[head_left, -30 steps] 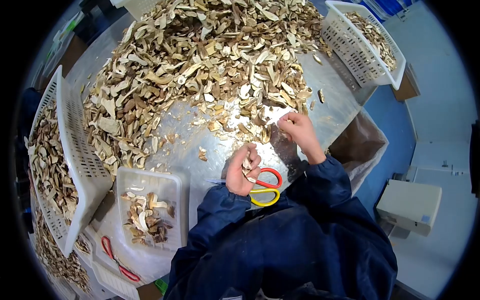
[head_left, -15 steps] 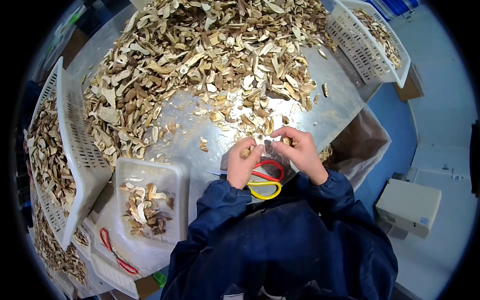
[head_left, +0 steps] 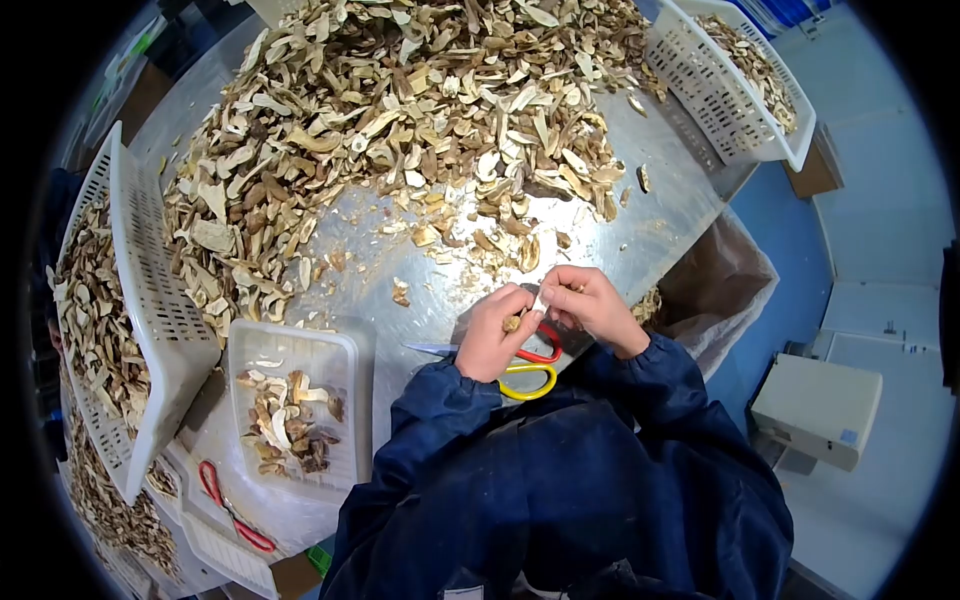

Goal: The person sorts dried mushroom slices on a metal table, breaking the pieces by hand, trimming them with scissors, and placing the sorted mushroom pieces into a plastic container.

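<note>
My left hand [head_left: 492,335] is closed at the table's near edge, a tan piece of dried mushroom [head_left: 512,324] showing between its fingers. Beside it, my right hand [head_left: 600,312] pinches a small pale mushroom slice [head_left: 541,299], and the left fingertips meet it there too. Below both hands lie scissors [head_left: 530,384] with one red and one yellow handle; my left hand partly covers them. Ahead spreads a large heap of dried mushroom slices [head_left: 400,130]. On the left, a shallow white tray [head_left: 365,400] holds a small pile of slices.
A tall white perforated basket [head_left: 165,290] full of slices stands at left, another basket [head_left: 700,90] at the far right. Red-handled scissors [head_left: 232,510] lie near the tray. A lined bin [head_left: 735,290] sits beyond the table's right edge. Crumbs dot the metal tabletop [head_left: 370,270].
My hands have drawn closer together, and the right fingers now pinch the pale slice against the left fingertips. The view has shifted slightly.
</note>
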### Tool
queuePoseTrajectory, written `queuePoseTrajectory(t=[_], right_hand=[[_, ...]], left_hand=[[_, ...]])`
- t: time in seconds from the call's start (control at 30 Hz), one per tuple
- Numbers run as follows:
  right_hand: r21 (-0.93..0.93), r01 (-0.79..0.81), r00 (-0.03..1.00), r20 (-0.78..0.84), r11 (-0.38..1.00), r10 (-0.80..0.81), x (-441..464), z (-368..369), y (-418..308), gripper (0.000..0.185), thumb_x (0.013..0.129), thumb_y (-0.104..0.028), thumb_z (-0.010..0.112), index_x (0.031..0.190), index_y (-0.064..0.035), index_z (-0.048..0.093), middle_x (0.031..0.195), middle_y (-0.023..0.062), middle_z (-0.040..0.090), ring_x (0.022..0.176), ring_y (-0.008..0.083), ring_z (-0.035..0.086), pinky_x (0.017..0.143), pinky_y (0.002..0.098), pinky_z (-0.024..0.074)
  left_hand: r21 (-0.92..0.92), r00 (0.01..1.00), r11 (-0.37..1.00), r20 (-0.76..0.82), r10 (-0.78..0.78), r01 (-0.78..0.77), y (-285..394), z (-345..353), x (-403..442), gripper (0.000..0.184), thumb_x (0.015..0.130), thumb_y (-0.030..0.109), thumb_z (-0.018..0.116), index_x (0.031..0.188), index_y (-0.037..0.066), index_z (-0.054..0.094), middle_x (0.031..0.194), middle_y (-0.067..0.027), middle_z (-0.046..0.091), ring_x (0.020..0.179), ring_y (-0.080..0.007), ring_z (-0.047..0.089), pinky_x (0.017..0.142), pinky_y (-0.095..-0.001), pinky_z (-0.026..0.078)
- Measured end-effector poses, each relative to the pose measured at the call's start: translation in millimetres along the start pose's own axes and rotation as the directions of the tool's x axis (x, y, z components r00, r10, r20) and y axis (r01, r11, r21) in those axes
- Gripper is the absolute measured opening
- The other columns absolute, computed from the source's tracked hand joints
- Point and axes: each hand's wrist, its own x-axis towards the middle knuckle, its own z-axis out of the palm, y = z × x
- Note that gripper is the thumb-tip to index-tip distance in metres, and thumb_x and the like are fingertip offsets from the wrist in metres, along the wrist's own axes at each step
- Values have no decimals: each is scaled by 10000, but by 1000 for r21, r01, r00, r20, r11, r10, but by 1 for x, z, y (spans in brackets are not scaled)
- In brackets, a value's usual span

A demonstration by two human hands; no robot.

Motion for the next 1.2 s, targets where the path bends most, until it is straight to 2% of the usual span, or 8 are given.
queuePoseTrajectory(t=[0.23, 0.33, 0.5, 0.67, 0.77, 0.97, 1.1, 1.2], right_hand=[[339, -30, 998, -34, 940, 45, 11, -11, 22, 207, 889, -220, 552, 855, -28, 620, 593, -10, 540, 460, 42, 443, 439, 186, 340], [-226, 67, 996, -37, 972, -77, 20, -24, 11, 257, 863, -259, 581, 907, -15, 647, 584, 18, 565, 473, 68, 493, 455, 216, 374], [-744, 130, 839, -270, 656, -473, 59, -23, -20, 256, 763, -232, 635, 924, -33, 644, 691, 146, 611, 590, 230, 589, 572, 320, 447], [-830, 198, 840, -130, 521, -527, 95, -22, -9, 225, 764, -218, 622, 900, -40, 628, 760, 134, 610, 643, 243, 586, 612, 330, 450], [-179, 184, 936, -269, 966, -228, 90, -42, -5, 204, 808, -211, 622, 897, -29, 597, 623, 10, 527, 528, 119, 500, 452, 236, 361], [762, 166, 986, -113, 626, -123, 61, -51, -14, 110, 855, -117, 541, 911, -24, 523, 619, -8, 464, 449, 74, 386, 383, 190, 271], [31, 98, 977, -195, 995, -90, 79, -46, -16, 85, 834, -135, 578, 849, -52, 567, 631, -6, 512, 471, 67, 418, 405, 181, 283], [-823, 119, 882, -170, 556, -440, 88, -27, -18, 161, 779, -167, 601, 878, -41, 610, 637, 45, 564, 574, 131, 545, 536, 288, 432]], left_hand=[[-137, 999, 990, 30, -36, 40, -1, 0, -2, 114, 841, 112, 549, 857, 0, 540, 735, -77, 480, 642, -187, 488, 558, -284, 388], [-756, 954, 593, 140, -266, 277, -13, -8, -9, 159, 888, 142, 480, 941, 10, 550, 725, -34, 475, 588, -91, 418, 450, -212, 315], [-950, 944, 225, 143, -297, 215, -12, -9, -4, 207, 884, 133, 448, 1041, 12, 505, 719, -18, 421, 567, -68, 381, 377, -161, 263], [-845, 933, 415, 243, -265, 338, -16, -14, -7, 256, 863, 115, 444, 1084, 3, 509, 844, -52, 498, 609, -79, 448, 390, -164, 268], [-702, 941, 632, 191, -278, 329, 0, -12, -4, 273, 875, 166, 417, 1065, 0, 520, 907, -79, 533, 669, -100, 518, 400, -156, 270], [-923, 958, 289, 199, -206, 253, -10, -9, -4, 493, 946, 442, 299, 1030, 5, 513, 889, -91, 522, 620, -116, 475, 392, -160, 273], [-958, 948, 110, 239, -211, 266, -19, -14, -4, 469, 959, 437, 286, 1028, 26, 499, 893, -87, 495, 623, -125, 440, 388, -161, 288], [-954, 939, -83, 298, -170, 287, -28, -15, -4, 383, 953, 377, 339, 1031, 40, 503, 886, -77, 461, 639, -129, 440, 392, -167, 312]])
